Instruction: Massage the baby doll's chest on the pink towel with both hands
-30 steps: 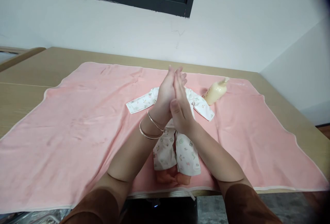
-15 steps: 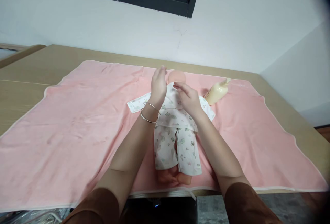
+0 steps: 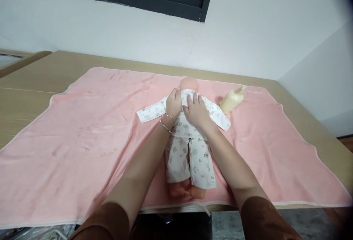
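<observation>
**Both hands flat on doll's chest**

Doll (image 3: 190, 159) lies on its back in the middle of the pink towel (image 3: 82, 133), head toward the wall, bare feet near the towel's front edge. Left hand (image 3: 174, 103) and right hand (image 3: 195, 112) rest palm-down side by side on its upper chest, fingers open, gripping nothing. They hide the shirt front and neck. 2 bangles (image 3: 167, 122) on the left wrist. Doll's face is hard to make out. Cream bottle (image 3: 231, 99) lies on its side just beside the sleeve on the person's right; it is opaque, contents cannot be told. Towel covers most of the wooden surface (image 3: 33, 85).
</observation>
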`<state>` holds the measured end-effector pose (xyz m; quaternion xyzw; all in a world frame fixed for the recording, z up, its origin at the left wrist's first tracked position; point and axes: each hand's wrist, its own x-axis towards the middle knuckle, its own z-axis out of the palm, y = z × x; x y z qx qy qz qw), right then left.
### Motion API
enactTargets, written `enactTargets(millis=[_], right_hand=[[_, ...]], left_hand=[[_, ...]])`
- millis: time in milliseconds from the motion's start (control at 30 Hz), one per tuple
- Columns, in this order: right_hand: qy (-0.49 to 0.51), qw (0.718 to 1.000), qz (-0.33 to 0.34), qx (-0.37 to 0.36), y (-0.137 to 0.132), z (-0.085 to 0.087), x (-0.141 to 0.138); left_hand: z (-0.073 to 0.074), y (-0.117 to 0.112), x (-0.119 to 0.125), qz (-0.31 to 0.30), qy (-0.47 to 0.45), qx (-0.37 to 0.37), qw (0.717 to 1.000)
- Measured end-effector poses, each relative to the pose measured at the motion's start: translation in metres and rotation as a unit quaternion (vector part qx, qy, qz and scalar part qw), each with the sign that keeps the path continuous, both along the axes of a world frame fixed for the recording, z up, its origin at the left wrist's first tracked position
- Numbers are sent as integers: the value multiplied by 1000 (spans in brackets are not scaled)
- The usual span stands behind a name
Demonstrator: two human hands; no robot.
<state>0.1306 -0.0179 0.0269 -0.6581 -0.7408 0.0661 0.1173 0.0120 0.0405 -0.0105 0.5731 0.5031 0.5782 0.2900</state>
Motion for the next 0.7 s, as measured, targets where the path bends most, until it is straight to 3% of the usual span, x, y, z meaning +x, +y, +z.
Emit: enactTargets(millis=[133,200,333,400,567,700], right_hand=[[15,992,121,19,11,-2,15],[32,995,90,17,17,-4,24],[10,999,-48,6,11,-5,16],[-9,999,-36,10,3,-2,5],[3,995,97,32,5,0,7],[37,999,25,28,17,-6,21]], left_hand=[[-4,2,0,-5,-3,-4,1000],[-5,2,0,-6,-11,-3,1000],[-5,2,0,3,-33,-12,999],[-5,3,0,5,-36,-14,999],[-5,4,-1,7,-28,-12,1000],[-6,5,-4,-35,55,0,998]])
